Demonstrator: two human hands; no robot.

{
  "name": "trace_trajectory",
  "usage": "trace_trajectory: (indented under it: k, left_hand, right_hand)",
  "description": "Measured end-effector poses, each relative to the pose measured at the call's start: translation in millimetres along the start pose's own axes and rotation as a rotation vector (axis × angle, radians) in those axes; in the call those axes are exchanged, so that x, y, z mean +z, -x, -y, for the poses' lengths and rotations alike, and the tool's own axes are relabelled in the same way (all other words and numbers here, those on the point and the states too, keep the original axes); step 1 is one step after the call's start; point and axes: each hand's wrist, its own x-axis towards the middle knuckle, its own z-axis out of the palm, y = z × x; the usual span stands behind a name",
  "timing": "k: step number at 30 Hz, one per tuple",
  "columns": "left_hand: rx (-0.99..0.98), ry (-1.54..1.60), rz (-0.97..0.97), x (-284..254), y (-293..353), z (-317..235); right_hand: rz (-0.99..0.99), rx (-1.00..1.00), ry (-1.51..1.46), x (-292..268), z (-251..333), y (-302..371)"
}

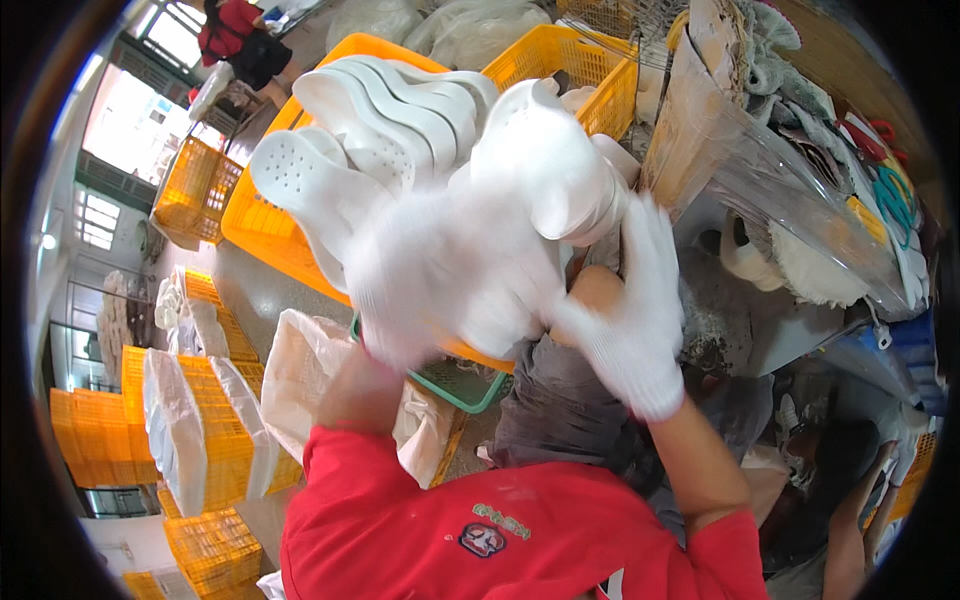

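A person in a red shirt holds a white perforated clog point(545, 160) above an orange crate point(290, 240) stacked with more white clogs point(390, 110). The gloved left hand point(420, 270), blurred, closes its grip on it; the gloved right hand point(630, 310) touches it, fingers spread.

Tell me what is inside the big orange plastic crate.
The orange plastic crate holds a row of white perforated foam clogs. The gloved hands cover its near end, and the bottom is hidden.
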Motion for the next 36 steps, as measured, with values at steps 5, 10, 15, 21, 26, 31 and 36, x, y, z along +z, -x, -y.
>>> trace_trajectory:
  k: [5,10,15,21,26,31,36]
  left_hand:
    - [0.386,0.570,0.132,53.7,26.1,-145.8]
    - [0.263,0.926,0.714,147.1,52.2,-176.4]
    - [-1.507,1.935,0.817,271.5,49.8,-213.7]
    - [-1.161,1.872,0.326,345.3,5.6,-281.0]
    - [-0.350,0.688,0.647,437.6,-21.5,-249.0]
    - [-0.415,0.643,0.894,486.8,-41.3,-161.7]
    - [-0.730,0.491,1.088,404.1,-25.6,-123.5]
  right_hand:
    - [0.095,0.497,-0.967,-85.0,-5.2,126.1]
    - [-0.402,0.800,-0.427,-166.1,-16.7,226.9]
    - [-0.573,0.872,-0.154,-173.3,-16.6,254.2]
    - [-0.767,0.888,0.264,-148.2,-25.4,211.5]
    - [-0.698,0.484,0.402,-170.5,-82.0,145.2]
    - [-0.654,0.498,0.118,-190.9,-144.8,101.5]
    - [-0.512,0.353,0.450,-201.5,-185.6,82.1]
